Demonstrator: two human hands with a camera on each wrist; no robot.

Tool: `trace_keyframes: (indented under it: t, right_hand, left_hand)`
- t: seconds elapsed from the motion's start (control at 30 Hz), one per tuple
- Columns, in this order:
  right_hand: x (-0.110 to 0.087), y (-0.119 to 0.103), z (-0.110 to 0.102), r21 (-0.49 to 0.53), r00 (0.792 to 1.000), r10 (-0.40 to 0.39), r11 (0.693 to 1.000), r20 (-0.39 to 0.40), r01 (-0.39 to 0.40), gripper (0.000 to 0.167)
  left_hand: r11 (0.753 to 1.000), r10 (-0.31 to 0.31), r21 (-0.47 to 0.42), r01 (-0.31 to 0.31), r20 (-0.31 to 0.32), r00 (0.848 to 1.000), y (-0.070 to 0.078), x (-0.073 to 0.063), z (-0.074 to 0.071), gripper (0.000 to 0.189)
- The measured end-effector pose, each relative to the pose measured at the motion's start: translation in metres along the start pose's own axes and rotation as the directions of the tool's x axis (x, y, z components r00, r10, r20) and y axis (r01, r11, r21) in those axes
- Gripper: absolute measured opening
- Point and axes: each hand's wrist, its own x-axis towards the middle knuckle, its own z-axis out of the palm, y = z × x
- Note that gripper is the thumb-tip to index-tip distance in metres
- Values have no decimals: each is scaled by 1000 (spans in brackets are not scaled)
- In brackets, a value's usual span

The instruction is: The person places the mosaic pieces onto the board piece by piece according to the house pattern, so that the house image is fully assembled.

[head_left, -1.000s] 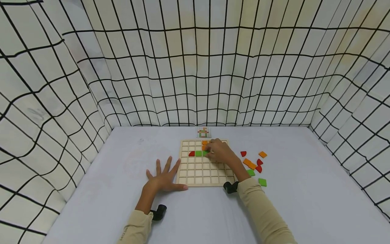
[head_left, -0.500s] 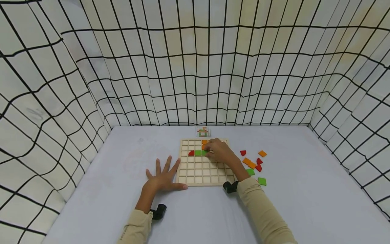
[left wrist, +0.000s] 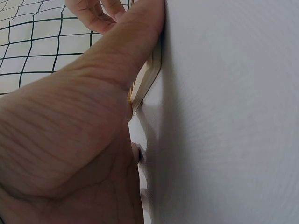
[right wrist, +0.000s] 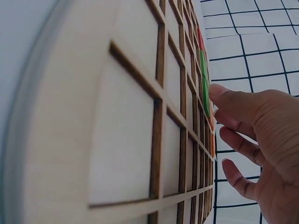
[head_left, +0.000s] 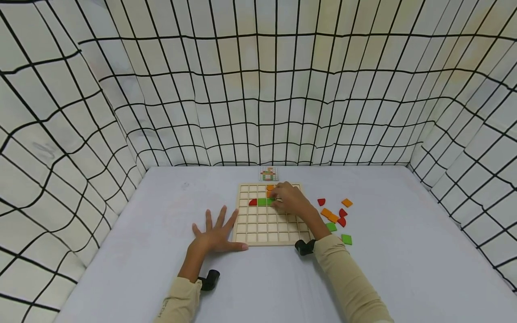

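Observation:
A wooden grid board point(head_left: 262, 227) lies on the white table. Its upper part holds a red quarter-round tile point(head_left: 253, 202), two green square tiles point(head_left: 261, 202) in a row, and orange tiles point(head_left: 270, 188) above. My right hand point(head_left: 291, 200) is over the board; its thumb and index finger pinch the right-hand green tile, seen also as a green strip point(right wrist: 204, 86) in the right wrist view. The hand partly hides that tile and nearby cells. My left hand point(head_left: 216, 237) lies spread on the table, its thumb and fingers at the board's lower left corner.
Right of the board lie loose tiles: red quarter-rounds point(head_left: 342, 222), orange tiles point(head_left: 347, 202) and green squares point(head_left: 346, 239). A small pattern card point(head_left: 268, 173) lies beyond the board's far edge. White walls with black netting point(head_left: 266, 89) enclose the table's back and sides.
Both hands stay in nearly the same place, and the tiles show no clear movement. The head view has shifted very slightly.

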Motion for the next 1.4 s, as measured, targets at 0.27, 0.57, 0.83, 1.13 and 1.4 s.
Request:
trace_keyframes:
  t: [0.27, 0.57, 0.83, 1.13, 1.4]
  right_hand:
    - [-6, -1, -6, 2, 1000, 28, 1000, -2, -28, 21]
    - [-16, 7, -14, -9, 999, 13, 1000, -46, -13, 22]
    - [-27, 20, -19, 6, 997, 77, 997, -19, -76, 22]
    - [-43, 39, -26, -11, 985, 168, 986, -25, -168, 23]
    - [-63, 60, -30, -2, 971, 219, 975, -100, -221, 17]
  left_hand:
    - [1000, 6, -7, -6, -5, 1000, 1, 1, -1, 115]
    - [1000, 4, 11, -3, -22, 1000, 2, 0, 1, 111]
    - [1000, 5, 22, -4, -28, 1000, -4, 4, 5, 112]
    - [1000, 7, 12, -7, -28, 1000, -3, 3, 6, 113]
    - [1000, 13, 15, -13, -36, 999, -4, 4, 7, 113]
